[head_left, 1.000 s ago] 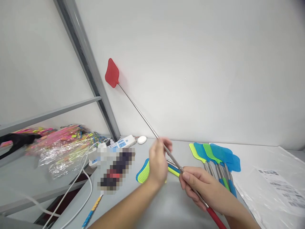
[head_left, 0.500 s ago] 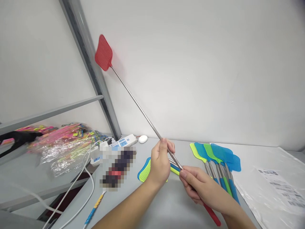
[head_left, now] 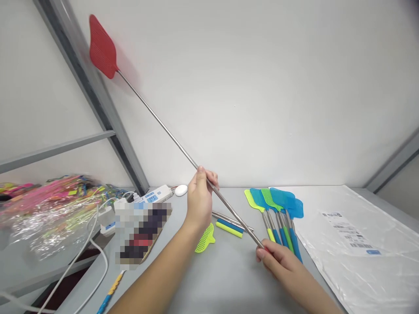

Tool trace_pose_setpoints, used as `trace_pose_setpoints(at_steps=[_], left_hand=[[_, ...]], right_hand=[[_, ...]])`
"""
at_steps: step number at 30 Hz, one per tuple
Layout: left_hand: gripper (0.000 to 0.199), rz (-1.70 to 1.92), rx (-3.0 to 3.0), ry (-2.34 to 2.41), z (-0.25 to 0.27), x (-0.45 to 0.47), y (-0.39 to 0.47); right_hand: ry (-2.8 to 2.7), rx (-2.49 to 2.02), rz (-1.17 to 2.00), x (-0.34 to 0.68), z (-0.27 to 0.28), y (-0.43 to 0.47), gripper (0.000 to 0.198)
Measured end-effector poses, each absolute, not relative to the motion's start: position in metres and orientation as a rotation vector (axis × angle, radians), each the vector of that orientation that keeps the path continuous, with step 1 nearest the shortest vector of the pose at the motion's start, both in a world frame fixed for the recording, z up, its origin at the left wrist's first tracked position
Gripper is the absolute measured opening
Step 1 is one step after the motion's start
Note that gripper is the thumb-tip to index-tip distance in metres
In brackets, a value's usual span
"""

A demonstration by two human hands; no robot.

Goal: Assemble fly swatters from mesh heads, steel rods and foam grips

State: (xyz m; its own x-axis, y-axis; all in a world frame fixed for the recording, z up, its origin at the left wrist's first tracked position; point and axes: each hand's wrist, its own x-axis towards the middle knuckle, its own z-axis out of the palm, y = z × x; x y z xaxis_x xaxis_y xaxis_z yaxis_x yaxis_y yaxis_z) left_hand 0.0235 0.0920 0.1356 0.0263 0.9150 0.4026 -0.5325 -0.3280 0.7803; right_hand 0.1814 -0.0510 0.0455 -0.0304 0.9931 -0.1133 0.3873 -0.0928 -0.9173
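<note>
A red fly swatter (head_left: 103, 49) with a long metal telescopic rod slants up to the left, its head close to the wall and the grey post. My left hand (head_left: 200, 198) is closed around the middle of the rod. Lower right, my right hand (head_left: 283, 261) grips its handle end, where only a bit of red shows. Beneath the rod on the table lie a loose lime-green swatter head (head_left: 206, 238), a lime-green handle tube (head_left: 229, 230) and a blue tube with metal rods, partly hidden by the held rod. Several blue and green fly swatters (head_left: 281, 218) lie side by side at the right.
A white plastic bag (head_left: 347, 270) with a printed label covers the right of the table. At left are a power strip (head_left: 160, 194), white cables, a blurred phone-like object (head_left: 144, 237) and plastic-wrapped colourful goods (head_left: 59, 205). A white oval device (head_left: 181, 190) sits near the wall.
The rod is drawn out longer, and the swatter head is farther up and left. My hands are wider apart, the right one now over the red handle end. The view has shifted right.
</note>
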Motion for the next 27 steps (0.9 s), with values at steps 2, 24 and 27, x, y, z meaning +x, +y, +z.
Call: trace_pose_setpoints(at_steps=[2,24,27], left_hand=[[0.040,1.550,1.181,0.554,0.128,0.024,0.089],[0.031,1.167,1.542,0.685,0.050,0.023,0.039],[0.032,1.146,1.545,0.662,0.048,0.024,0.038]], right_hand=[[-1.483,-1.587,0.976,0.179,0.037,-0.050,0.038],[-1.500,-1.706,0.517,0.154,0.012,-0.056,0.031],[-1.500,-1.661,0.472,0.155,0.011,-0.056,0.028]])
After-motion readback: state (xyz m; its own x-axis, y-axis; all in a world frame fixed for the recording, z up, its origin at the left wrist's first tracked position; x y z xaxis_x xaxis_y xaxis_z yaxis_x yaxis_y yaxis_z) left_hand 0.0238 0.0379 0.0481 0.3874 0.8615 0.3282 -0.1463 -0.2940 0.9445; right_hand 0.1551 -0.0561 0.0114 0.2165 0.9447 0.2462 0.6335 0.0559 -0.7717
